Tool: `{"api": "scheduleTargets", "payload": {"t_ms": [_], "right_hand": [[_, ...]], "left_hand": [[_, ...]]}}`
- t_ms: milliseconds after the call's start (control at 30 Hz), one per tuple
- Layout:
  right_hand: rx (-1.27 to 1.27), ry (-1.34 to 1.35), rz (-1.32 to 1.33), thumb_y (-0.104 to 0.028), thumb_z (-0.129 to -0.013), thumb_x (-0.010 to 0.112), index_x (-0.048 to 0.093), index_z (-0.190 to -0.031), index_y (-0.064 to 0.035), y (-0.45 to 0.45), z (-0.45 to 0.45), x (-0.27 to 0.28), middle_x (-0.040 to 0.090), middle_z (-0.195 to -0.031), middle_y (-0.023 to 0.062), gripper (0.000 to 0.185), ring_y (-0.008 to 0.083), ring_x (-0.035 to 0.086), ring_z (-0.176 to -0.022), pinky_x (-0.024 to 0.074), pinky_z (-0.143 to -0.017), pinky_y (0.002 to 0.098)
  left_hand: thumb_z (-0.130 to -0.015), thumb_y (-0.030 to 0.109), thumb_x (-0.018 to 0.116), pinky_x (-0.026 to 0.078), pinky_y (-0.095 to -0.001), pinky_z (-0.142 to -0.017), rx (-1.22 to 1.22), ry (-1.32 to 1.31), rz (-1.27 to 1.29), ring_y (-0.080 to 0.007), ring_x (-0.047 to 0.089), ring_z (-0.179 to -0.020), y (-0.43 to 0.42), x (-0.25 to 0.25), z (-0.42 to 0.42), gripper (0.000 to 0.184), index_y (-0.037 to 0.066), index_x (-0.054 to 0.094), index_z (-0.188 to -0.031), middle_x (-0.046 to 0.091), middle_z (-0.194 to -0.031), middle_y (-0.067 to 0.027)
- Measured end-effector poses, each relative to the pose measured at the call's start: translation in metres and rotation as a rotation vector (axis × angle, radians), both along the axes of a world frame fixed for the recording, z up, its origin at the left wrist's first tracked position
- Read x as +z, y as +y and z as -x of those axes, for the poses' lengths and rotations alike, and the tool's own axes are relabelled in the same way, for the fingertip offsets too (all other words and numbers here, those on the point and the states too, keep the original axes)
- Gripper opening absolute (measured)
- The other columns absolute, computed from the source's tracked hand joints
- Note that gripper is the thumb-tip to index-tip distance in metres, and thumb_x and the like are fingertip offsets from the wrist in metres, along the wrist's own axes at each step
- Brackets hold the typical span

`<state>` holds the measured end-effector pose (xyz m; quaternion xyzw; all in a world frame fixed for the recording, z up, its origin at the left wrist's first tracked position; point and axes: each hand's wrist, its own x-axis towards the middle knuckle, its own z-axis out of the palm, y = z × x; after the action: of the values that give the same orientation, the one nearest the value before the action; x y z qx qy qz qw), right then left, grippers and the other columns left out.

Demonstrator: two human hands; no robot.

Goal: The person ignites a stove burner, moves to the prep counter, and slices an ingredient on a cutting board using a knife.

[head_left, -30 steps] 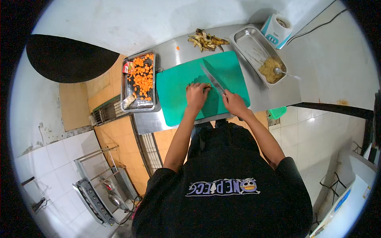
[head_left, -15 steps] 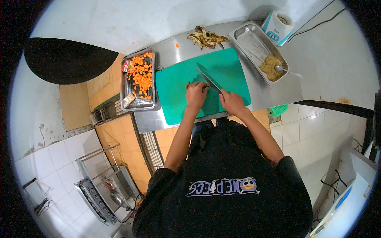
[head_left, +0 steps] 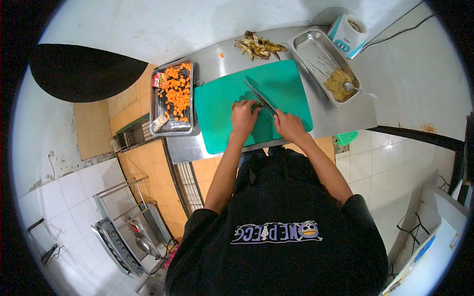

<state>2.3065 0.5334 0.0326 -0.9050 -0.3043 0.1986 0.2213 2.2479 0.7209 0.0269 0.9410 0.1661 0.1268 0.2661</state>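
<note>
My right hand [head_left: 289,124] is wrapped round the handle of a large knife [head_left: 260,94] over a green cutting board [head_left: 217,106]. The blade points away from me and to the left. My left hand [head_left: 243,117] lies on the board left of the blade, its fingers curled over a small brownish piece [head_left: 257,105]. Most of that piece is hidden under the fingers, and its kind cannot be made out. The blade is close beside the piece.
A metal tray [head_left: 191,106] with cut carrots, a red packet and a pale piece stands left. Brown peels [head_left: 257,47] lie behind the board. At right are a metal pan [head_left: 309,58] with yellowish mash and a spoon, and a white-and-blue appliance [head_left: 348,37].
The knife and my right hand have shifted slightly left since the first frame, the blade now nearer my left hand. My left hand has hardly moved.
</note>
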Motion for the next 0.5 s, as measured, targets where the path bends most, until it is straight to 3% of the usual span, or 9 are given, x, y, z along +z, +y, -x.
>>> {"api": "scheduleTargets", "payload": {"t_ms": [67,200,500], "right_hand": [[0.008,0.029,0.016,-0.032,-0.101,0.047,0.058,-0.113,-0.0074,0.001,-0.002,0.002,0.069,-0.083,0.0245,0.029,0.0459,0.067,-0.075,0.0538,-0.068,0.0595],[0.028,0.03,0.035,-0.032,-0.101,0.048,0.057,-0.112,-0.0079,0.002,-0.004,0.003,0.069,-0.083,0.0239,0.028,0.0458,0.067,-0.075,0.0534,-0.068,0.0597],[0.088,0.021,0.032,-0.031,-0.101,0.048,0.057,-0.114,-0.0077,0.005,-0.005,0.0,0.069,-0.079,0.0227,0.028,0.0445,0.068,-0.073,0.0533,-0.065,0.0582]], "left_hand": [[-0.084,0.022,0.073,0.048,-0.0484,-0.091,-0.081,0.031,-0.002,-0.0356,0.066,-0.092,0.002,0.002,-0.002,0.018,0.011,0.078,-0.098,0.072,-0.091,-0.0147],[-0.082,0.019,0.074,0.046,-0.0457,-0.096,-0.084,0.076,-0.022,-0.0327,0.066,-0.091,0.002,-0.004,-0.004,0.014,0.012,0.078,-0.094,0.072,-0.09,-0.0117],[-0.081,0.013,0.072,0.047,-0.0494,-0.094,-0.038,0.09,0.091,-0.0341,0.068,-0.079,0.006,-0.007,-0.004,0.01,0.007,0.078,-0.088,0.072,-0.087,-0.0158]]}}
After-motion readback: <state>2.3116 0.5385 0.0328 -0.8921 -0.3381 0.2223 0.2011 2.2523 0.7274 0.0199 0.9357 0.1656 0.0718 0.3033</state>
